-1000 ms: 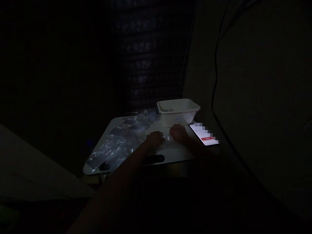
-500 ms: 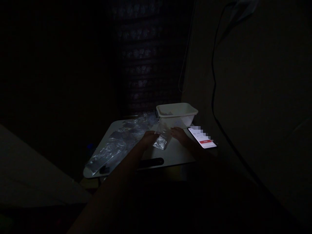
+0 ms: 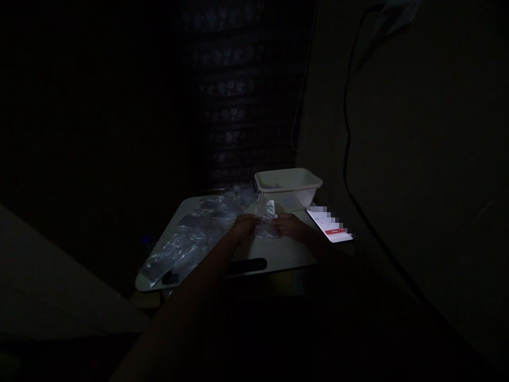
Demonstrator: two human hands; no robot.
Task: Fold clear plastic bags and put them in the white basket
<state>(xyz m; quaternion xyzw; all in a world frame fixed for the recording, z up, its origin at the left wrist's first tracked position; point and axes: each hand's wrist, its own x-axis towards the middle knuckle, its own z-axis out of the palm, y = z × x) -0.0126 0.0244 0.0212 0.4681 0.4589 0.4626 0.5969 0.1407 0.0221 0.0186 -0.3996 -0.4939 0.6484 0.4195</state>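
Between my two hands is a small clear plastic bag, crinkled and shiny, held above the table in front of the tub. My left hand grips its left side. On its right side my right hand has its fingers closed on the plastic. What the bag contains, if anything, is too dark to make out. Left of my left hand, a heap of clear plastic bags spreads across the table. A white rectangular tub stands just beyond my hands, with something pale inside it.
The small white table has a dark handle slot at its near edge. A lit phone lies at its right side. A black cable hangs down the right wall. The room is very dark.
My right hand has moved slightly left and down, closer to my left hand. The bag between them has been folded or turned, its bright patch now higher.
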